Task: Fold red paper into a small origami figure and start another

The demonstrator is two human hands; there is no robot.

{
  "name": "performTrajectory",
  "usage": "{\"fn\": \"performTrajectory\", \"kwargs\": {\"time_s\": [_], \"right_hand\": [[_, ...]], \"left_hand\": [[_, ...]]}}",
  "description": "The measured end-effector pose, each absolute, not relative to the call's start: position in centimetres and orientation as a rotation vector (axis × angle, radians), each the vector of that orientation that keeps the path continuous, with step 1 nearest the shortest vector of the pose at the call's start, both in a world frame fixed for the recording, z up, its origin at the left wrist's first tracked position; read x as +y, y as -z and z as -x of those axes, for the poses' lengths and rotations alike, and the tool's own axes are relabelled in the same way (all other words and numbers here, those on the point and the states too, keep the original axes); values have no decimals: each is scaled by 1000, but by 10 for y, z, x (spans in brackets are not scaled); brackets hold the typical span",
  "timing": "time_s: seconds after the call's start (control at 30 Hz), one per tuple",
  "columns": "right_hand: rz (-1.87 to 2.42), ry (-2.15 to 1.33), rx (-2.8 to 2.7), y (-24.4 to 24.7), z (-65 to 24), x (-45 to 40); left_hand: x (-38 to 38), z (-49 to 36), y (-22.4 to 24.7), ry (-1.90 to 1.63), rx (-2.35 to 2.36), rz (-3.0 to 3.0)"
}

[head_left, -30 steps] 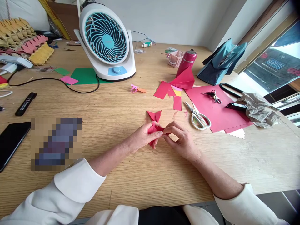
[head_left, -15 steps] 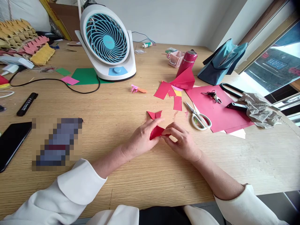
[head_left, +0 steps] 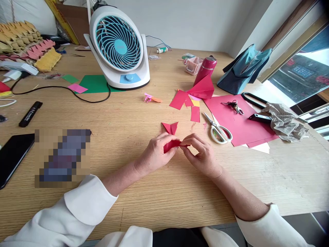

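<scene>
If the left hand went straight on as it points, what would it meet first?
Likely the right hand, close by at the red paper that the left hand grips; depth is unclear.

Table (head_left: 113, 116): Pale wood grain showed around scattered scraps of colored paper (head_left: 178, 100).
Toward far edge: A white fan (head_left: 130, 78) stood left of the middle, a pink basket (head_left: 193, 66) farther right.
Near far right corner: A teal bag (head_left: 233, 79) stood upright.
Left edge: A black-screened device (head_left: 15, 157) lay flat, a black marker (head_left: 30, 114) just beyond.
Right half: White-handled scissors (head_left: 218, 131) lay beside red sheets (head_left: 231, 123).
</scene>
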State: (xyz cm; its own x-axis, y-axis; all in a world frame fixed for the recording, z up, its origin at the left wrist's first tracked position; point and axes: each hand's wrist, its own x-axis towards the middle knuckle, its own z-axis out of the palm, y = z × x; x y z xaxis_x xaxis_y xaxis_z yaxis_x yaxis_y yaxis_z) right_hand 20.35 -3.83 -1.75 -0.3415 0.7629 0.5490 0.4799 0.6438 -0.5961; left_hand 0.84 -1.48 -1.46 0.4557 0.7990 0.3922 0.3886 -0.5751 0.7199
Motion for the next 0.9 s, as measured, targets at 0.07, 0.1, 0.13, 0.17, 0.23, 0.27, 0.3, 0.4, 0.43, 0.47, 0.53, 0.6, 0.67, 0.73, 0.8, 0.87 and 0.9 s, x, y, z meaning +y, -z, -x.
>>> {"fn": "performTrajectory", "kwargs": {"time_s": [0.07, 0.1, 0.13, 0.17, 0.23, 0.27, 0.3, 0.4, 0.43, 0.47, 0.53, 0.6, 0.67, 0.73, 0.8, 0.87, 0.9], "right_hand": [[985, -425, -1994, 17, -203, -39], [989, -429, -1990, 17, -204, -39], [991, -433, -1989, 17, -204, -39], [991, -438, -1990, 16, -204, -39], [989, -447, -1990, 15, -206, -38], [988, -451, -1987, 15, -206, -38], [991, -457, -1981, 14, -207, -37], [1036, -503, -1917, 13, -210, -36], [1067, -537, -1878, 12, -211, -35], [1102, -582, -1837, 12, -212, -35], [1165, -685, -1788, 13, -213, -34], [1206, -772, -1805, 14, -213, -32], [1227, -809, -1844, 17, -212, -32], [1242, -812, -1870, 19, -211, -32], [1250, -794, -1889, 20, -209, -32], [1255, -748, -1923, 20, -208, -33], [1254, -713, -1947, 19, -207, -34]], "left_hand": [[-15, -8, 14, -992, 1003, -2169], [-15, -8, 14, -996, 1012, -2171], [-15, -8, 15, -1002, 1022, -2174], [-16, -8, 15, -1009, 1030, -2177], [-15, -8, 15, -1026, 1039, -2193], [-15, -8, 16, -1035, 1039, -2208], [-15, -7, 16, -1045, 1038, -2229], [-13, -5, 16, -1056, 1051, -2346], [-13, -4, 16, -1044, 1064, -2402], [-12, -3, 16, -1024, 1080, -2463], [-12, -1, 16, -970, 1106, -2587], [-13, 1, 17, -928, 1119, -2702], [-14, 2, 17, -881, 1115, -2798], [-16, 1, 17, -828, 1104, -2861], [-17, 1, 16, -784, 1098, -2895], [-18, 0, 16, -757, 1112, -2908], [-18, 0, 17, -746, 1120, -2910]]}}
